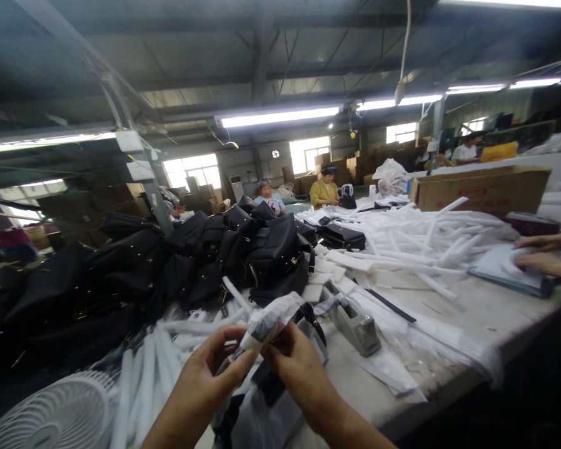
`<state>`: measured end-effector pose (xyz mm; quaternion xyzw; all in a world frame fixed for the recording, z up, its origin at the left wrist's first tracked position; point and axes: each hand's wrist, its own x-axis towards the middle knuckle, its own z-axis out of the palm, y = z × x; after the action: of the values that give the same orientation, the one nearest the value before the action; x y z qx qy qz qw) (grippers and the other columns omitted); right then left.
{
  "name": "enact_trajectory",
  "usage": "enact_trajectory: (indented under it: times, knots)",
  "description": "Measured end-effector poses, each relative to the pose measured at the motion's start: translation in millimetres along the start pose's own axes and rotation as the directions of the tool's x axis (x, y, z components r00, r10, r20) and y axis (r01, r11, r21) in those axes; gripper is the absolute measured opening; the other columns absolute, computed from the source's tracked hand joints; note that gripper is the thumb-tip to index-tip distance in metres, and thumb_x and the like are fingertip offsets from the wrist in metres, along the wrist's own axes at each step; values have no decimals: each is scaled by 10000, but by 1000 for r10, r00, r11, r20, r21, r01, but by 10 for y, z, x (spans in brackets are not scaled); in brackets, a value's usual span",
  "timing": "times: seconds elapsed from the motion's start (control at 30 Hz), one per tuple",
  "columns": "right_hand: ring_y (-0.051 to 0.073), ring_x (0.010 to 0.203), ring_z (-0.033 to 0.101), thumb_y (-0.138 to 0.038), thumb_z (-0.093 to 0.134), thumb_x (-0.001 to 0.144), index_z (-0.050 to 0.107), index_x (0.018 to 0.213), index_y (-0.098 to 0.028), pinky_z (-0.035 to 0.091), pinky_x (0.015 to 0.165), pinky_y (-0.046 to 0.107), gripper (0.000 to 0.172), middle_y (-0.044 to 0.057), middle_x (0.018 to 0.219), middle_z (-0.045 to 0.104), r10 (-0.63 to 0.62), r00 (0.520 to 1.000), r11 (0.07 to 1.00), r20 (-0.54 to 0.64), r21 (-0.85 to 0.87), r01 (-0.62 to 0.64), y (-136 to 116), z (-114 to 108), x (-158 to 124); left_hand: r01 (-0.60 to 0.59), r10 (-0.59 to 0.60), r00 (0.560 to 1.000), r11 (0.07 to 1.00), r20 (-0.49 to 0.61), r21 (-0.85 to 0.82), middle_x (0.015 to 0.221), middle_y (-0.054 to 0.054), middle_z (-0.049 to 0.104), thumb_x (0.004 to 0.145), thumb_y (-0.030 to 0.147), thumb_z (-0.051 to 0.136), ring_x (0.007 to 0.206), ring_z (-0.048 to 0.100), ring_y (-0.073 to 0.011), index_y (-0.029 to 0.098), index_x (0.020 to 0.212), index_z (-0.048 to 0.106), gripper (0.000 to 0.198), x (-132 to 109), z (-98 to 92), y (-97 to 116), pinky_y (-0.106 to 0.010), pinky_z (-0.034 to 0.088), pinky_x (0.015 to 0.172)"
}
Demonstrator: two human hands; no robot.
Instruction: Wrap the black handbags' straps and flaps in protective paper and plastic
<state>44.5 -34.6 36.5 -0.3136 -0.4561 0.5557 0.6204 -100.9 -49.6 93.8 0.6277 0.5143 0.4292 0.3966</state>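
My left hand (203, 377) pinches the wrapped strap between thumb and fingers. My right hand (303, 368) grips it from the other side, its fingertips partly hidden. This black bag strap (272, 317) is arched and covered in thin white wrapping. Below, a black bag (268, 380) in clear plastic shows only in part between my forearms. Just right of my hands, a grey tape dispenser (355, 324) rests on the table. White foam tubes (156, 362) lie to the left of my left hand.
Black handbags (271, 243) are heaped at left and centre. More white foam strips (421, 234) cover the table (477, 324). A white fan (51, 415) sits at lower left, a cardboard box (479, 190) at back right. A co-worker's hands (542, 252) work at right; two people sit beyond.
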Motion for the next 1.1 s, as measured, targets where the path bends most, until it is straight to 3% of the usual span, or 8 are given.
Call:
enact_trajectory:
  times: [0.17, 0.37, 0.57, 0.7, 0.8, 0.9, 0.97, 1.1]
  knots:
    - [261, 950, 692, -372, 817, 722, 701, 1024, -176, 500, 916, 379, 378, 67, 968, 750, 44, 996, 990, 72, 129, -52, -106, 21, -41, -14, 14, 1000, 1000, 20, -28, 958, -29, 733, 717, 448, 712, 914, 664, -223, 224, 958, 685, 330, 29, -29, -33, -266, 518, 744]
    - [260, 984, 687, -418, 721, 830, 660, 1153, -174, 491, 930, 393, 408, 95, 1034, 740, 8, 988, 982, 157, 183, -37, -224, 33, -174, 8, -8, 1000, 1000, 18, -25, 890, -31, 739, 704, 472, 731, 802, 669, -203, 215, 975, 681, 377, 26, -25, -40, -252, 519, 655]
    - [260, 1044, 653, -401, 746, 806, 660, 1118, -152, 492, 922, 348, 408, 97, 1088, 716, 60, 998, 989, 28, 136, -64, -179, 88, -171, -42, 41, 998, 999, 37, 25, 931, -51, 736, 715, 480, 724, 901, 687, -235, 209, 954, 662, 366, 34, 29, -92, -286, 540, 768]
    - [244, 981, 661, -402, 740, 810, 657, 1107, -154, 501, 906, 342, 396, 78, 1010, 718, 32, 998, 994, -49, 109, -27, -113, 134, -126, -51, 51, 999, 999, 0, 8, 973, -69, 739, 713, 515, 716, 945, 691, -253, 193, 964, 666, 411, 31, 72, -83, -300, 548, 809]
    - [237, 1004, 657, -415, 729, 821, 654, 1127, -172, 501, 900, 323, 398, 71, 1033, 715, 1, 1000, 996, 1, 85, -1, -111, 131, -105, -12, 10, 998, 1000, -59, -24, 1020, -61, 742, 718, 550, 703, 986, 689, -259, 206, 1029, 668, 465, -4, 51, -47, -296, 558, 813]
    - [232, 1011, 662, -462, 638, 886, 649, 1175, -186, 529, 833, 306, 400, 73, 1097, 703, 24, 986, 997, 164, 70, -36, -153, 65, -102, 14, -19, 992, 999, -122, -39, 1080, -55, 737, 776, 590, 632, 1008, 689, -256, 230, 1136, 649, 510, -65, -20, -54, -304, 559, 843]
    - [233, 992, 670, -484, 581, 916, 659, 1176, -191, 540, 824, 319, 399, 73, 1087, 707, 20, 973, 1000, 228, 7, -22, -159, -24, -95, -25, 23, 990, 1000, -141, -10, 1189, -66, 705, 801, 593, 602, 1102, 656, -272, 251, 1220, 619, 541, -111, -64, -112, -327, 542, 905]
    - [241, 954, 683, -471, 607, 902, 711, 1084, -200, 535, 869, 345, 343, 77, 1021, 734, -55, 990, 973, 133, -214, 83, -49, -293, -81, -112, 128, 984, 985, -124, 131, 1363, -67, 607, 752, 495, 708, 1302, 511, -295, 287, 1364, 520, 674, -200, -75, -301, -381, 443, 1058]
